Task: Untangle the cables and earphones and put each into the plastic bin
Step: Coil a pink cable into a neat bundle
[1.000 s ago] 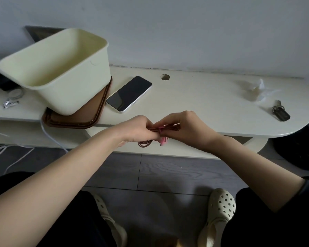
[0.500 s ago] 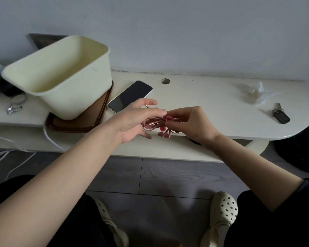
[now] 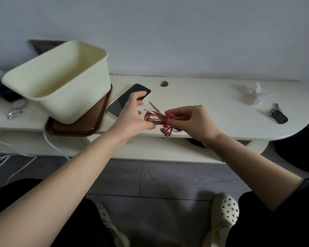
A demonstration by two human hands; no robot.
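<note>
A tangled bundle of pink cable and earphones (image 3: 156, 118) hangs between my hands above the table's front edge. Two gold jack plugs (image 3: 152, 104) stick out up and to the left, and pink earbuds (image 3: 166, 130) dangle below. My right hand (image 3: 191, 122) pinches the bundle's right side. My left hand (image 3: 132, 115) holds its left end with thumb and lower fingers, the upper fingers spread. The cream plastic bin (image 3: 64, 81) stands to the left, tilted on a brown tray (image 3: 75, 129), and looks empty inside.
A black phone (image 3: 121, 102) lies beside the bin, partly behind my left hand. Keys (image 3: 277, 114) and crumpled clear plastic (image 3: 253, 94) lie at the table's right end. White cables (image 3: 0, 161) trail on the floor at left. A cable hole (image 3: 163, 83) is near the wall.
Both hands have lifted the pink bundle from below the table edge to above it. My left fingers have spread, and the jack plugs now stick out.
</note>
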